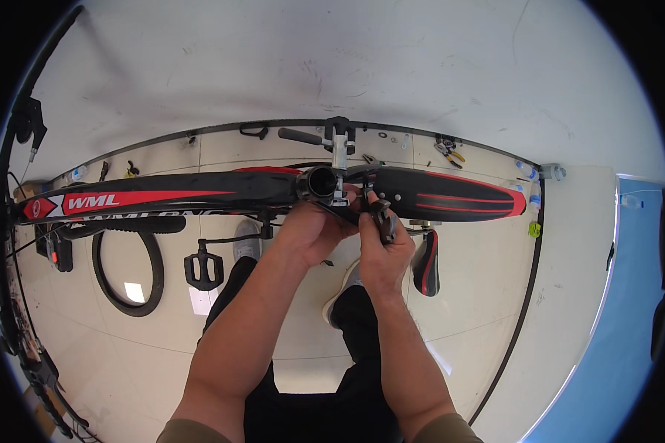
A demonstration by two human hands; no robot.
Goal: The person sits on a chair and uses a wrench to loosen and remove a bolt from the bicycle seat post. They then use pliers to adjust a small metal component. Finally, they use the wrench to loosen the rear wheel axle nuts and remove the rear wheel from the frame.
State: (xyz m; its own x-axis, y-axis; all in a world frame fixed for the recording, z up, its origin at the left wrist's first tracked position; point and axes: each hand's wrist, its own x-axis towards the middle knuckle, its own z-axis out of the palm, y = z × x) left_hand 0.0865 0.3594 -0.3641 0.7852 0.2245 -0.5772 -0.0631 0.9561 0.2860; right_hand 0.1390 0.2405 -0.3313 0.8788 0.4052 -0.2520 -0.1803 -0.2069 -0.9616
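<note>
The right hand [386, 249] grips a dark metal tool [385, 224] at centre; beside it, the left hand [314, 230] curls below the seat tube [320, 184], fingertips hidden, pinch unclear. The red-and-black bicycle frame [199, 190] stretches leftward, a mudguard [458, 195] right; a tyre [159, 273] lies centre-left.

1. The left forearm [247, 325] rises from the lower edge, slanting up toward the right.
2. The left wrist [297, 247] leads into the left hand [318, 227], its fingers partly hidden from view.
3. The right forearm [408, 354] slants up toward the left, more steeply than the other.
4. The right hand [386, 255] is closed in a grip, fingers curled, thumb [368, 232] pointing upward.
5. Both hands meet near the centre, right beside each other, with the arms converging.
</note>
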